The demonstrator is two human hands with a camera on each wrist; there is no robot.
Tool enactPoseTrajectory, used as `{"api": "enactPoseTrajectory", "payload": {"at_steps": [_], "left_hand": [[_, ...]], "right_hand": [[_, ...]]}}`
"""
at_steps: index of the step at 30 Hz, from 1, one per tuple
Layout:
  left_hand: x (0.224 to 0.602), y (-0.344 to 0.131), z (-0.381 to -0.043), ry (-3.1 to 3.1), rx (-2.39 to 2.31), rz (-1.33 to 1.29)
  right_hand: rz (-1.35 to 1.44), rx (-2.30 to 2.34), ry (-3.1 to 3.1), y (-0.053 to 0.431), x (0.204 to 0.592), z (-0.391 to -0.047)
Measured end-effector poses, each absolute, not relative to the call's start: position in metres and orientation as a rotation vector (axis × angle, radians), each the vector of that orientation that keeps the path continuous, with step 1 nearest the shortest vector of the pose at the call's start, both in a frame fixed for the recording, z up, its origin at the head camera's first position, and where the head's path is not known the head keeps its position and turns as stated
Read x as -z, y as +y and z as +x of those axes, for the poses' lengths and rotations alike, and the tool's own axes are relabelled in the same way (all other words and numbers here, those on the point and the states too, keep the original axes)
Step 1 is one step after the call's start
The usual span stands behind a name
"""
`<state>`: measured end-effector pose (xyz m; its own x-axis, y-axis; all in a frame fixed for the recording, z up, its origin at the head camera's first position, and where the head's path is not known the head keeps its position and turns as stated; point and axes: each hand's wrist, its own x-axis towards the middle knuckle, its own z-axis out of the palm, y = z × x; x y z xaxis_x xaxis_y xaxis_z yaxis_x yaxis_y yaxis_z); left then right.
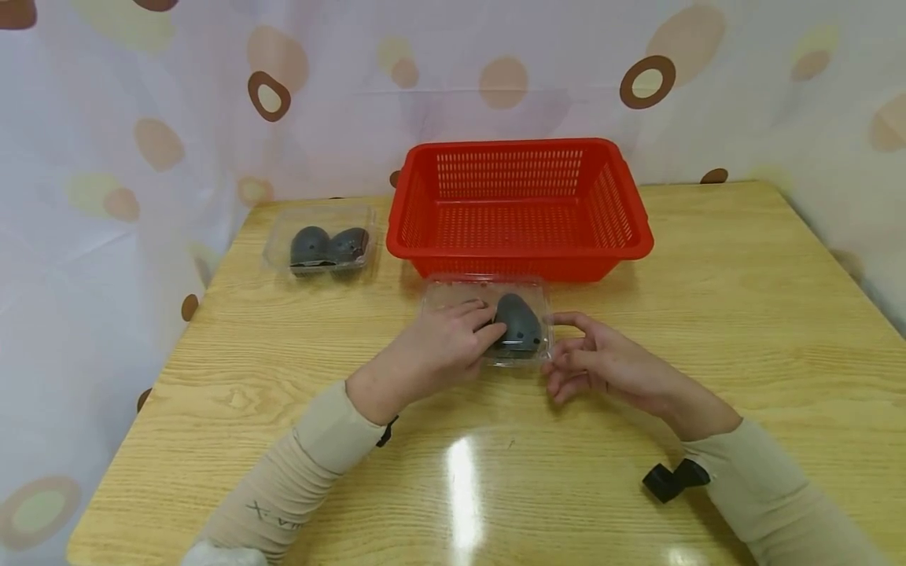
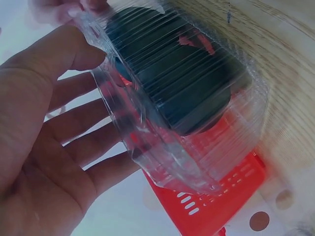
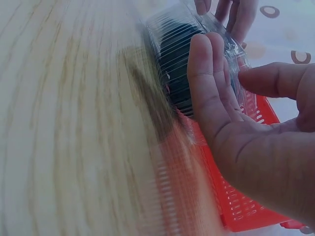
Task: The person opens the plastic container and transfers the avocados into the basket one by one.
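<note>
A big pale cloth (image 1: 453,35) with brown, peach and yellow spots hangs at the back, at 12 o'clock. In front of it is a shiny wooden table (image 1: 764,314). A red plastic basket (image 1: 524,265) with lots of little holes sits at the table's 12 o'clock side. Two cream sleeves reach in, the left sleeve (image 1: 311,464) from 7 o'clock and the right sleeve (image 1: 764,479) from 5 o'clock.

The near clear plastic box (image 1: 453,292) is in the middle of the table, just in front of the basket, at about 6 o'clock from it. The far clear plastic box (image 1: 322,216) rests on the table at 10 o'clock from the near one.

The left hand (image 1: 439,346) comes over the near box from 8 o'clock. Its fingers lie nearly straight against the clear plastic, with the thumb at the edge. The right hand (image 1: 609,365) is at the box's 3 o'clock end. Its thumb and fingers are wide apart in a loose cup, and I cannot tell how hard they touch.

One dark gray egg-shaped thing (image 1: 518,326) sits in the near box, at its 3 o'clock side. The left hand hides much of the other side. Two dark gray egg shapes (image 1: 310,245) sit side by side in the far box.

A black clip (image 1: 675,479) hangs at the right cuff, at 9 o'clock.
</note>
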<state>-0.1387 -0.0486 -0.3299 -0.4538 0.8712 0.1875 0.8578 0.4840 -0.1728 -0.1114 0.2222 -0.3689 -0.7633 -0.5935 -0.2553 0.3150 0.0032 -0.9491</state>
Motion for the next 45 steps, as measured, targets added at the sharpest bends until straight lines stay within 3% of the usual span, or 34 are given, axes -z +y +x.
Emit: {"api": "enactPoseTrajectory", "payload": {"at_steps": [30, 45], "left_hand": [[0.339, -0.038, -0.133, -2.199, -0.326, -1.336], [0.34, -0.04, -0.132, -2.215, -0.473, -1.405]], "right_hand": [[-0.245, 1.819, 1.709, 0.218, 0.367, -0.112], [-0.244, 1.809, 1.777, 0.216, 0.367, -0.113]]}}
